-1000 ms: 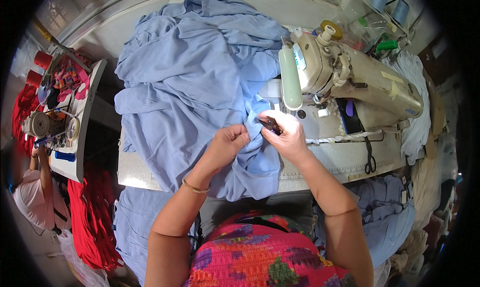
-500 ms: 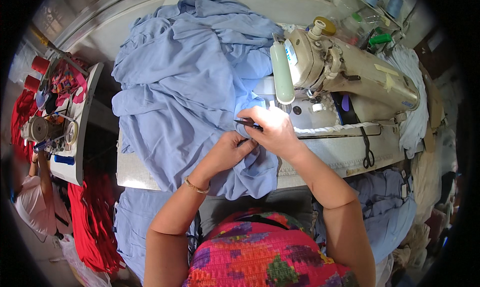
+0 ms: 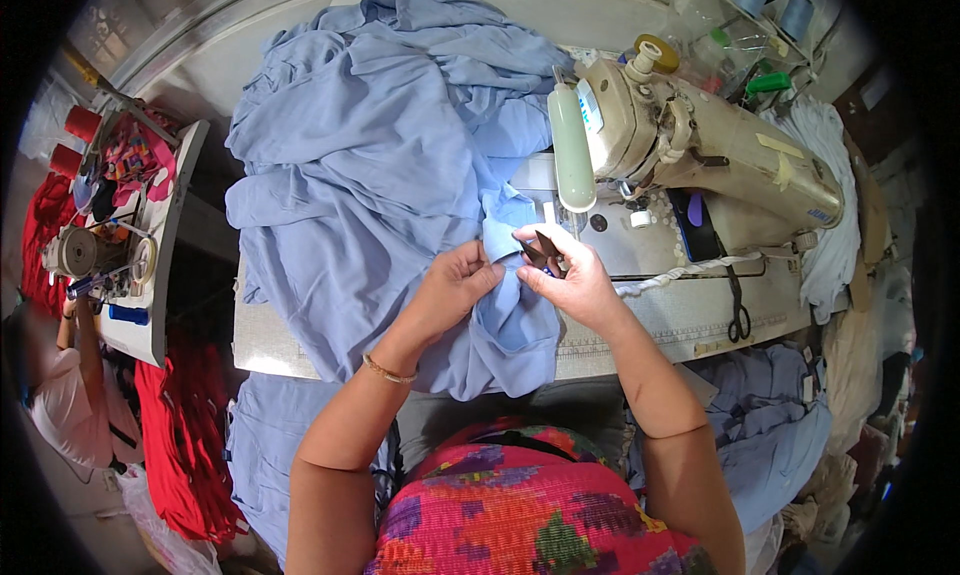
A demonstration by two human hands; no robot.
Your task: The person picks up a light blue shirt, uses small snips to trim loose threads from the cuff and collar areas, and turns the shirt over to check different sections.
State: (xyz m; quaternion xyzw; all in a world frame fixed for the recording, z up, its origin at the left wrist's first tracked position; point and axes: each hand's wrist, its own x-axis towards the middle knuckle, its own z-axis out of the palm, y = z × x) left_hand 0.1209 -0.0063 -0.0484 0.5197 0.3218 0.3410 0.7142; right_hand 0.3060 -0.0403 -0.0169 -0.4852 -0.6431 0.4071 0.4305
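Note:
A large light-blue garment (image 3: pixel 350 165) spreads in folds over the left part of the sewing table (image 3: pixel 660 325) and hangs past its front edge. My left hand (image 3: pixel 450 293) pinches a narrow part of it between thumb and fingers, left of the machine's needle area. Close beside it on the right, my right hand (image 3: pixel 583 287) holds small dark thread snips (image 3: pixel 546 251), their blades pointing up and left next to the pinched cloth. The fingertips of that hand are near the fabric; whether they touch it I cannot tell.
The sewing machine (image 3: pixel 740 145) stands at the right, a pale green lamp (image 3: pixel 572 150) at its head. Black scissors (image 3: pixel 738 310) lie at the table's front right. Blue thread cones (image 3: pixel 795 17) stand behind. At far left a co-worker's arm (image 3: pixel 88 350) reaches a second machine (image 3: pixel 75 252).
My right hand has moved slightly right and down, so the snips show more plainly. My left hand has shifted up a little, and the two hands no longer overlap.

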